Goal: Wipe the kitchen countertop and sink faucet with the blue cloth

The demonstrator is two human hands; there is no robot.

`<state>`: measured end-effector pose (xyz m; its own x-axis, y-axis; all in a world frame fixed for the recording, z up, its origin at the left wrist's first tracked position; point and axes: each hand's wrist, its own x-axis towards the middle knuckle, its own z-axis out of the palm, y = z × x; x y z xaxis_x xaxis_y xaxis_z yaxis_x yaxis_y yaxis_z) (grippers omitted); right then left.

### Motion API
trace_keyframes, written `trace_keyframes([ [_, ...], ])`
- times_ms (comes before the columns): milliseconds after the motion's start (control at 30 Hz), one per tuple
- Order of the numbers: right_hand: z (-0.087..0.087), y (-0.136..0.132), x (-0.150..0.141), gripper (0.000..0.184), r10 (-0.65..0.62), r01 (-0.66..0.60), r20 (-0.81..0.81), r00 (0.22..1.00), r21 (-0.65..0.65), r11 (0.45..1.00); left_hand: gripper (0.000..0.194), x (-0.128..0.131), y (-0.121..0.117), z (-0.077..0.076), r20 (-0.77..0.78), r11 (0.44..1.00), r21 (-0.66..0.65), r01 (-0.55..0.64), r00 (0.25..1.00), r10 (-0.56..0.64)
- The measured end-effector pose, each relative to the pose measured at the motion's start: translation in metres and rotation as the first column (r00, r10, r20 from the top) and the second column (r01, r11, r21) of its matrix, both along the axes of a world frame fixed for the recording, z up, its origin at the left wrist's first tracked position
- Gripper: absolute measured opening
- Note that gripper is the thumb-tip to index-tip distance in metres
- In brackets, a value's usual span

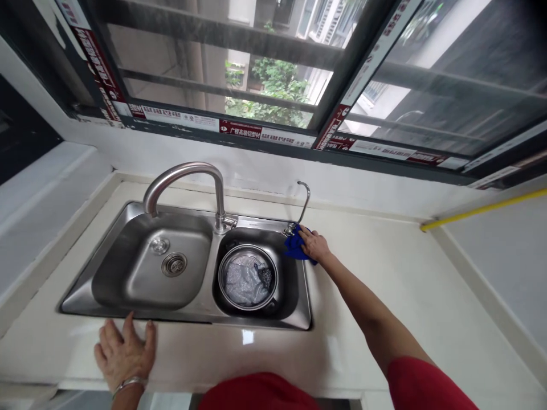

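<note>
The far-right rim of the sink [301, 319] is seemingly being wiped with a blue cloth [294, 246] held in the right hand [315, 246], care being needed around the thin tap [308, 196], while the open left hand [126, 356] is rested near left.

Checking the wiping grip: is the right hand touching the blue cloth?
Touching: the head view shows the right hand with fingers over the blue cloth.

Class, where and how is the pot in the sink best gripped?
The pot is probably best taken by its two black handles, left hand far left, right hand near right, both from above: they jut from opposite sides, and the basin's walls leave little room around it.
</note>
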<state>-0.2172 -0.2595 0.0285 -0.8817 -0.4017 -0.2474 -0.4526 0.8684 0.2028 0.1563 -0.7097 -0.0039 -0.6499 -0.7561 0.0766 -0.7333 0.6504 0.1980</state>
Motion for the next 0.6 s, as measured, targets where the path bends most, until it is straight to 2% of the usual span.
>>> trace_keyframes([
  [267, 0.0, 0.023, 0.061, 0.05, 0.152, -0.141, 0.126, 0.98, -0.092, 0.986, 0.07, -0.003, 0.008, 0.011, -0.054, 1.0, -0.004, 0.027, 0.998, -0.027],
  [433, 0.0, 0.031, 0.108, 0.047, 0.185, -0.167, 0.158, 0.97, -0.123, 0.978, 0.067, -0.005, 0.009, 0.016, 0.011, 0.999, 0.043, -0.006, 1.0, 0.006],
  [600, 0.004, 0.032, 0.165, 0.048, 0.186, -0.158, 0.219, 0.958, -0.139, 0.978, 0.069, -0.006, 0.009, 0.016, -0.057, 0.999, 0.028, 0.023, 0.998, -0.021],
])
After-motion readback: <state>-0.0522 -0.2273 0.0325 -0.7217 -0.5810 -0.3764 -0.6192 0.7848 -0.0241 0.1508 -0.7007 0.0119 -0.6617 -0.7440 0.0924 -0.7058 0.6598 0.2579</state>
